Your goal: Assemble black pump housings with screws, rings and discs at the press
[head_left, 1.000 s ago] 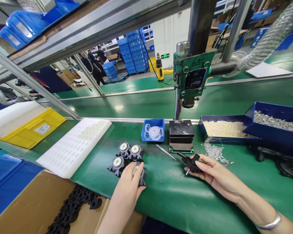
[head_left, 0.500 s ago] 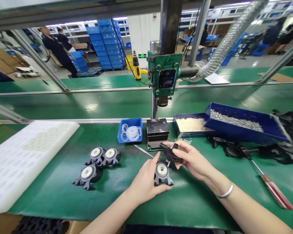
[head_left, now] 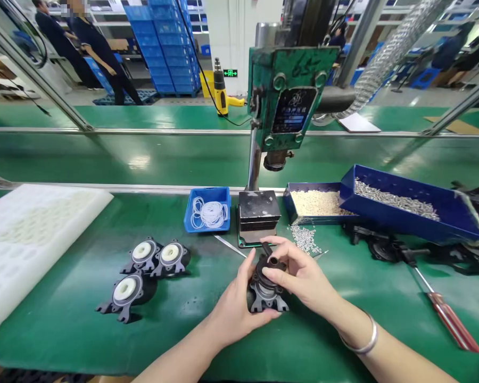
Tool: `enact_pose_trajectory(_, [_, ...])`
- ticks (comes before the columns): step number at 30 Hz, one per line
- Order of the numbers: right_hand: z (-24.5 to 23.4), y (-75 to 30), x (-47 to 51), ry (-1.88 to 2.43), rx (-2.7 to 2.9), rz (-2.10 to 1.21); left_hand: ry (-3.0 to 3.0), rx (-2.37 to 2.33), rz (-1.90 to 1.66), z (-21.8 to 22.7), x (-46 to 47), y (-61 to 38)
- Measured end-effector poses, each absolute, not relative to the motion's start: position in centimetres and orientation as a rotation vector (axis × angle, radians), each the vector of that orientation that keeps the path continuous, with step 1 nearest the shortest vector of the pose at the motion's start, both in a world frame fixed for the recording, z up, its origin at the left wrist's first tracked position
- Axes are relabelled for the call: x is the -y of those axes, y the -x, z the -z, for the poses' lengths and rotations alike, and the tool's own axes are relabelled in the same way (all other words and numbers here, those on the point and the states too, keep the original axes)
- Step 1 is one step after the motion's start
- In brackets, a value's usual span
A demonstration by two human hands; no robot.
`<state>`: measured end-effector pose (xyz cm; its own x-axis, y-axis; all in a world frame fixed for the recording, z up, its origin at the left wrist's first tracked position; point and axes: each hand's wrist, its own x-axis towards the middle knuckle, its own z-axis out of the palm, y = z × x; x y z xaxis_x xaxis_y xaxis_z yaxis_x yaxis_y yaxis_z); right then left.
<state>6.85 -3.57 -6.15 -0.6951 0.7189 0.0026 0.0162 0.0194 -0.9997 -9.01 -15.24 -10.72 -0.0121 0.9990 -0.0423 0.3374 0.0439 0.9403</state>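
Note:
My left hand [head_left: 241, 300] is wrapped round the left side of a black pump body [head_left: 267, 302] with a grey rim, which stands on the green bench. From above, my right hand [head_left: 301, 274] grips a black pump cover [head_left: 265, 271] with two short pipe stubs. The cover sits over the top of the body, hiding its middle; whether it is fully seated I cannot tell. To the left stand several like bodies [head_left: 131, 291] with white round centres. Behind my hands is the black block [head_left: 258, 207] of a green press [head_left: 289, 101].
A blue bin [head_left: 188, 215] holds white rings. Blue trays of cream pieces [head_left: 317, 203] and metal pins [head_left: 399, 201] stand at right, with small rings [head_left: 304, 238] spilled nearby. A red-handled screwdriver [head_left: 455, 322] touches black parts. A white foam tray [head_left: 51, 234] lies left; people [head_left: 104, 53] stand beyond.
My right hand has brought the black cover down onto the body's top, covering its white centre. My left hand stays round the body. The view has shifted.

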Motion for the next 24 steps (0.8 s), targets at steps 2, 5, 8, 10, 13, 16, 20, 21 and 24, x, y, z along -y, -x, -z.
enact_pose_trajectory(2, [6.0,-7.0,3.9,0.734,1.891,-1.590,-1.428,-1.498,-0.983,10.7,15.2,9.0])
enact_pose_trajectory(5, [5.7,-7.4,4.6,0.693,2.065,-1.353,-1.461,-1.509,-0.996,10.9,15.3,8.9])
enact_pose_trajectory(8, [5.9,-7.7,5.4,0.676,2.174,-1.158,-1.525,-1.509,-1.028,11.1,15.3,8.9])
enact_pose_trajectory(10, [6.3,-7.9,5.6,0.707,2.209,-1.112,-1.573,-1.513,-1.051,11.2,15.3,8.8])
enact_pose_trajectory(13, [7.5,-7.9,5.7,0.734,2.216,-1.159,-1.672,-1.505,-1.125,11.3,15.3,8.8])
enact_pose_trajectory(16, [8.4,-7.8,5.7,0.751,2.180,-1.240,-1.786,-1.472,-1.179,11.6,15.2,8.9])
enact_pose_trajectory(20, [8.8,-7.8,5.6,0.735,2.173,-1.326,-1.811,-1.447,-1.202,12.2,15.0,9.0])
enact_pose_trajectory(21, [8.8,-7.7,5.6,0.725,2.171,-1.340,-1.801,-1.445,-1.202,12.3,14.9,9.0])
enact_pose_trajectory(24, [8.8,-7.7,5.3,0.699,2.169,-1.349,-1.770,-1.454,-1.178,12.4,14.9,9.0])
